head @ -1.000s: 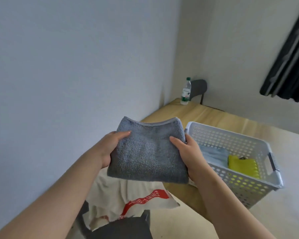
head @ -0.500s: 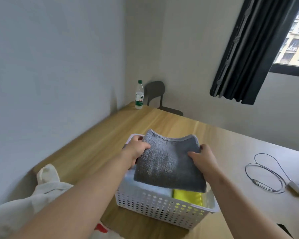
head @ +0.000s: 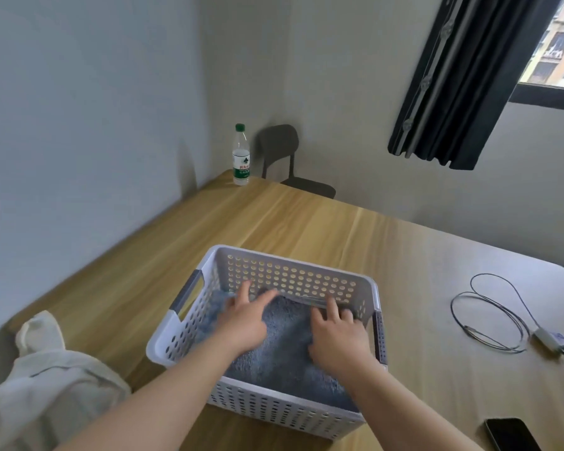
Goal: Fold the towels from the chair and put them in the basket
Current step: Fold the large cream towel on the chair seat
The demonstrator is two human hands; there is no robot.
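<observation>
2 hands, the left hand (head: pixel 241 323) and right hand (head: pixel 337 341), press the folded grey terry towel (head: pixel 287 349) flat inside the white perforated plastic basket (head: pixel 290 271) on the wooden worktop (head: pixel 274 219), fingers spread, gripping nothing. Soft, light and limp, it probably lifts best pinched along its folded edges.

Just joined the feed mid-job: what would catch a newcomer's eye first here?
The left hand and right hand press on a grey towel inside the white perforated basket on the wooden table. A white cloth lies at the near left; a charger with looped cable lies to the basket's right, a water bottle stands at the far corner.
</observation>
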